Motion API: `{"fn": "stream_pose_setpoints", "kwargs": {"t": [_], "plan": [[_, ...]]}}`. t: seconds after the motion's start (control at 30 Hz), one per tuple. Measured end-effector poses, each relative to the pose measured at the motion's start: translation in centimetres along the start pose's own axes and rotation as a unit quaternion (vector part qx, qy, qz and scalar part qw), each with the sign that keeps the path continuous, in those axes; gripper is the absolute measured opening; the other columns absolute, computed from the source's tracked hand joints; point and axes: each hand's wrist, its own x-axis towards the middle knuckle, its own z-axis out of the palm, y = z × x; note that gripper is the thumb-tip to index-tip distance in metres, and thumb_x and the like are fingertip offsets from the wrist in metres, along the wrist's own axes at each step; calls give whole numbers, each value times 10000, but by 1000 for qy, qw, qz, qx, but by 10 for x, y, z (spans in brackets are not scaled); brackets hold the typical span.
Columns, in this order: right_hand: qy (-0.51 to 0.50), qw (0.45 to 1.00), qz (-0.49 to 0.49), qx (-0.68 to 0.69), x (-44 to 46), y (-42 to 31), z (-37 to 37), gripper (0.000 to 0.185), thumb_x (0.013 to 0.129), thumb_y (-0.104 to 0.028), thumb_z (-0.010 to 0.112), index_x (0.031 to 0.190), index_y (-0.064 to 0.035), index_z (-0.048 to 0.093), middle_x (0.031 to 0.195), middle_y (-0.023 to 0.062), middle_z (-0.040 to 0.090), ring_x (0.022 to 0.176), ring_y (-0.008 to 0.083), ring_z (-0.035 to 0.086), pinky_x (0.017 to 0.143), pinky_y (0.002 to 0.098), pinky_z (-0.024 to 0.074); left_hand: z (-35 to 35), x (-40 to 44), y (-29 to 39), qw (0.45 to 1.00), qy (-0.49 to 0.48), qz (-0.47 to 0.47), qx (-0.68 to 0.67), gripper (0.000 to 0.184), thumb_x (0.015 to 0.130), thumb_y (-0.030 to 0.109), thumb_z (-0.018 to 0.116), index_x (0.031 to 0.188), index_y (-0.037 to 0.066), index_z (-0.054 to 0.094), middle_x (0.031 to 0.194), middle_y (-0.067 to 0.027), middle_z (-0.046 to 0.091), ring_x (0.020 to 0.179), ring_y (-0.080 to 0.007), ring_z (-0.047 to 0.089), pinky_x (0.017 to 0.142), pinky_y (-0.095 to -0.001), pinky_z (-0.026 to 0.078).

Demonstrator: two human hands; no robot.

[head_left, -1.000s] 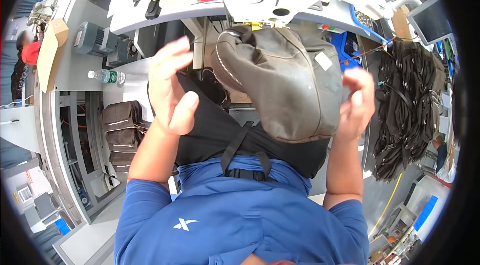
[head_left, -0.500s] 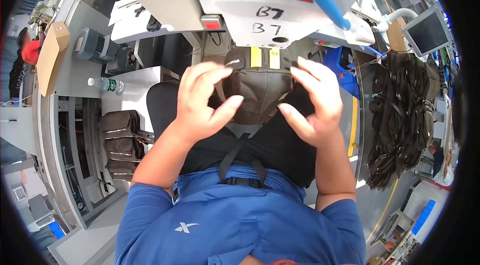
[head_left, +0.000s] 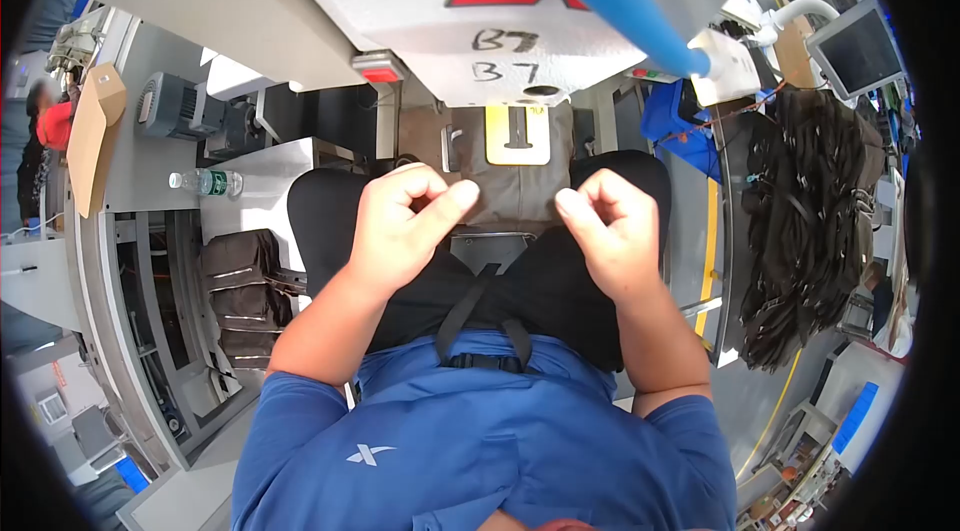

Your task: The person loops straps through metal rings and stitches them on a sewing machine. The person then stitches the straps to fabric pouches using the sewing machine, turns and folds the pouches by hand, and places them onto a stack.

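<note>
Looked, as a guess, like the positioning step at the machine: had dark brown cloth (head_left: 510,196) at far centre, beneath & on the near side of white machine head (head_left: 420,21) marked B7, w/ yellow-rimmed plate (head_left: 517,136) over its far part. Couldn't tell re plate-to-cloth contact. Had L hand (head_left: 397,234) by left side of cloth's near part & R hand (head_left: 618,233) by right side, abt level, thumbs pointing inward, fingers curled. Grip narrow on both; couldn't tell from this angle whether pinching cloth edges or merely beside them. Prob. called next for cloth flat & square to plate, w/ even tension L & R, and fingertips clear of plate's near edge. Had stacked dark pieces (head_left: 245,281) at left, just nearer than plastic bottle (head_left: 205,183), & hung dark pieces (head_left: 812,221) well off to right; poss. same material.
</note>
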Motion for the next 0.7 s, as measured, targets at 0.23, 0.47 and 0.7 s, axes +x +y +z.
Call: {"fn": "stream_pose_setpoints", "kwargs": {"t": [0.23, 0.47, 0.7], "plan": [[-86, 987, 57, 124, -3, 2, 0, 286, 978, -137, 721, 745, -63, 573, 679, -77, 538, 626, -1, 411, 557, 214, 342, 5, 0, 9, 990, -80, -98, -64, 376, 937, 155, 771, 662, 56, 534, 677, 64, 482, 614, -11, 346, 534, -240, 265], [-81, 989, 36, 121, 0, -1, 0, 326, 969, -130, 725, 701, -76, 548, 652, -85, 496, 620, 3, 388, 549, 221, 330, -2, 2, 13, 983, -109, -105, -103, 349, 916, 117, 770, 661, 72, 536, 621, 84, 461, 592, -9, 358, 510, -245, 268], [-79, 996, 48, -8, 12, -9, -1, 374, 915, -200, 799, 669, -67, 550, 610, -87, 447, 596, 13, 359, 513, 240, 296, 6, 15, -1, 989, -77, -111, -60, 435, 908, 203, 807, 597, 42, 551, 545, 50, 498, 537, -11, 393, 469, -253, 287]]}}
